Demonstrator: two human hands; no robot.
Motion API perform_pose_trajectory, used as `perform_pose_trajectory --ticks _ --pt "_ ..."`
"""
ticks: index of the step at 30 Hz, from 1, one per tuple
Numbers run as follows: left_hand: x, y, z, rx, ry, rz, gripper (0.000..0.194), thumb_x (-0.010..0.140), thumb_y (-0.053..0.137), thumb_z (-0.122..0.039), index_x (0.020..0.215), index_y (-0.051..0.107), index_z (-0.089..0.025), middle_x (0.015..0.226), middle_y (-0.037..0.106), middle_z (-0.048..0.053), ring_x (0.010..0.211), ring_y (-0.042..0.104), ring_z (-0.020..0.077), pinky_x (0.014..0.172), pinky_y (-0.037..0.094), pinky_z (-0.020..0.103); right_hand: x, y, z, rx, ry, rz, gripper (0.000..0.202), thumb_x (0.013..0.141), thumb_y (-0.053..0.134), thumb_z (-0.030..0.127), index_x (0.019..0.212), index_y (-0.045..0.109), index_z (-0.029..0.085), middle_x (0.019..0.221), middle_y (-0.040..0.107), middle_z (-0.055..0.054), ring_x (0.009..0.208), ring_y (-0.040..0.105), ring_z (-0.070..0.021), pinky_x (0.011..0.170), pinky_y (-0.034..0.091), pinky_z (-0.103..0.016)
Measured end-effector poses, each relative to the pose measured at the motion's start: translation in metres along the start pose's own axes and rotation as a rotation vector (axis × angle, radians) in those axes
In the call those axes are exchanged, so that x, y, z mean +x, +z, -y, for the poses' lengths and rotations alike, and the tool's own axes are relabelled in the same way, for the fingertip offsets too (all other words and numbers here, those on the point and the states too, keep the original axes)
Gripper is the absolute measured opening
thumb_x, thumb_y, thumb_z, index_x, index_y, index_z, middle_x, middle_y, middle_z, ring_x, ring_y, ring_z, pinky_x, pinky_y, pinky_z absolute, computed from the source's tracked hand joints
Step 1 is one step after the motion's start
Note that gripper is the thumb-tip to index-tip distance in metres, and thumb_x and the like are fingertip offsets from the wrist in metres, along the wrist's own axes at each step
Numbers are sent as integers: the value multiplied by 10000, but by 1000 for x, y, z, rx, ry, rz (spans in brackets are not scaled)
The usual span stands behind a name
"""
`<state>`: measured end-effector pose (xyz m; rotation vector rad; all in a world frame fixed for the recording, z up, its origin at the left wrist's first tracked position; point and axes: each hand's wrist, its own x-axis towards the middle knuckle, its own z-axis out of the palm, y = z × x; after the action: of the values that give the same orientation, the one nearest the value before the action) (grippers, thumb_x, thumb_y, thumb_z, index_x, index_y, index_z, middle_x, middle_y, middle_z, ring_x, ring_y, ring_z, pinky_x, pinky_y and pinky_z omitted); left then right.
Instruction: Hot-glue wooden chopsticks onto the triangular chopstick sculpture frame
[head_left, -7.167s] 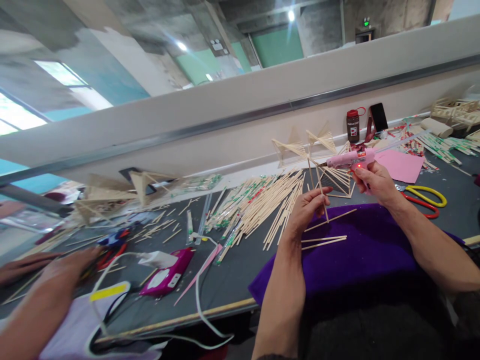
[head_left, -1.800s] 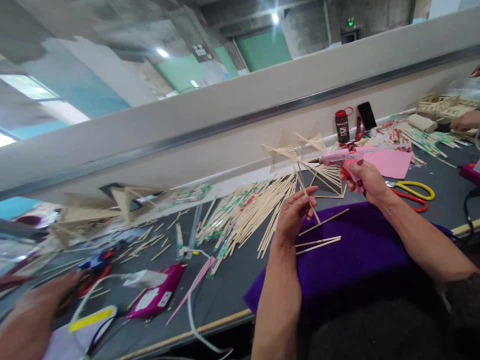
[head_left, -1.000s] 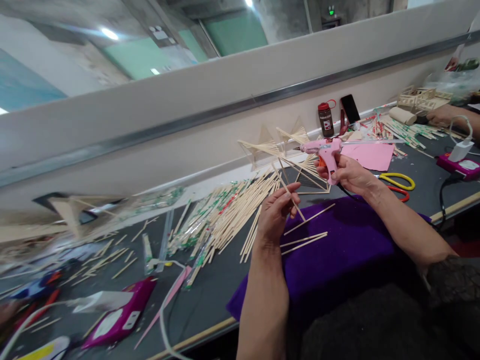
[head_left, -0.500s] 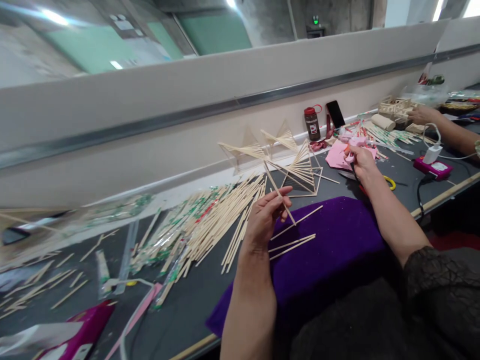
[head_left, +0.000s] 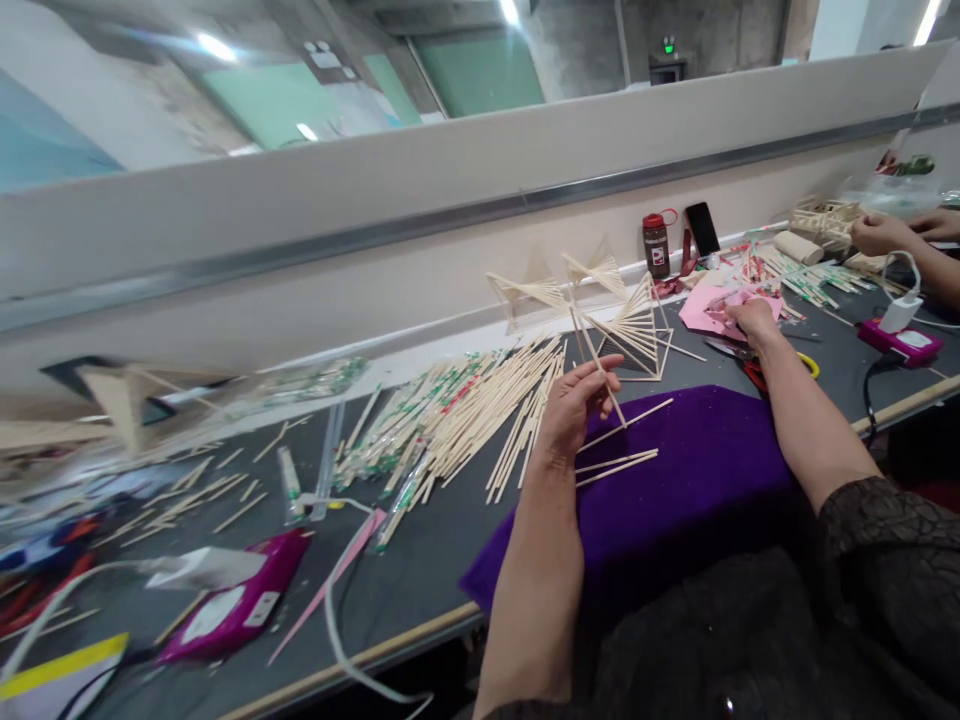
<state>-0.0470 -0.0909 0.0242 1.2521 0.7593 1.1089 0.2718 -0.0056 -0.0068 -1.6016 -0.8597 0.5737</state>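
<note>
My left hand (head_left: 581,400) pinches a thin wooden chopstick (head_left: 616,398), tilted with its lower end close to a stick lying on the purple cloth (head_left: 705,470). Two more chopsticks (head_left: 626,464) lie on the cloth in a narrow V. Farther right, my right hand (head_left: 756,322) is down at a pink sheet (head_left: 697,312), its fingers curled at a pink glue gun (head_left: 739,299), which they partly hide. Behind my left hand stands a frame of fanned sticks (head_left: 634,325), with its upper part near the held chopstick's far end.
Many loose chopsticks (head_left: 487,410) and wrapped ones spread to the left. Scissors (head_left: 808,364) lie by my right wrist. A bottle (head_left: 655,245) and a phone (head_left: 702,230) stand along the wall. Magenta power strips (head_left: 900,340) with cords sit at both sides. Another person's hand (head_left: 881,235) works at far right.
My right hand has lowered the pink glue gun toward the pink sheet. My left hand still holds the chopstick over the cloth. The view has swung left.
</note>
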Motion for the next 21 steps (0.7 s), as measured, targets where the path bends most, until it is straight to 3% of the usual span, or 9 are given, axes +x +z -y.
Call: perform_pose_trajectory --ticks 3,7,9,12,15,18,21 --pt "-2 2 -3 -12 12 17 342 697 693 -318 988 717 -140 673 628 -24 425 509 47 394 360 179 0 -6 -1 -274 -1 -52 196 635 754 192 777 655 101 779 688 -124 843 668 -271 753 517 -343" --pt "-3 4 -5 -29 24 29 340 701 685 -312 995 713 -145 670 621 -27 422 498 42 394 356 180 -8 -12 4 -529 -40 -96 406 668 783 266 987 687 34 1151 629 -294 1172 554 -408 970 423 -484" --pt "-3 5 -6 -35 33 32 346 707 681 -319 1006 711 -147 675 621 -26 425 493 41 393 355 182 -15 -14 11 -652 -96 -123 416 757 709 286 1071 679 15 1239 578 -325 1201 532 -421 982 400 -522" --pt "-3 6 -4 -38 45 33 355 704 696 -330 1009 709 -148 682 620 -25 428 490 39 388 350 182 -34 -8 25 -702 -314 -103 326 835 600 265 1079 706 77 1179 651 -234 1120 599 -343 946 434 -449" --pt "-3 7 -2 -27 52 28 378 693 730 -357 1009 708 -151 687 617 -27 432 496 39 387 348 179 -64 10 37 -346 -496 124 212 813 572 235 896 744 142 880 734 -79 849 674 -209 801 482 -297" --pt "-2 6 0 -4 55 11 413 678 757 -396 1008 706 -153 693 615 -27 441 500 40 391 348 178 -101 31 47 -13 -514 424 199 768 606 301 806 731 151 690 691 -8 609 629 -140 618 461 -230" --pt "-1 7 2 41 55 -3 431 667 767 -437 981 707 -147 694 614 -21 449 496 42 402 352 183 -131 45 57 118 -520 584 230 757 617 356 781 724 154 628 649 11 555 598 -120 547 425 -208"
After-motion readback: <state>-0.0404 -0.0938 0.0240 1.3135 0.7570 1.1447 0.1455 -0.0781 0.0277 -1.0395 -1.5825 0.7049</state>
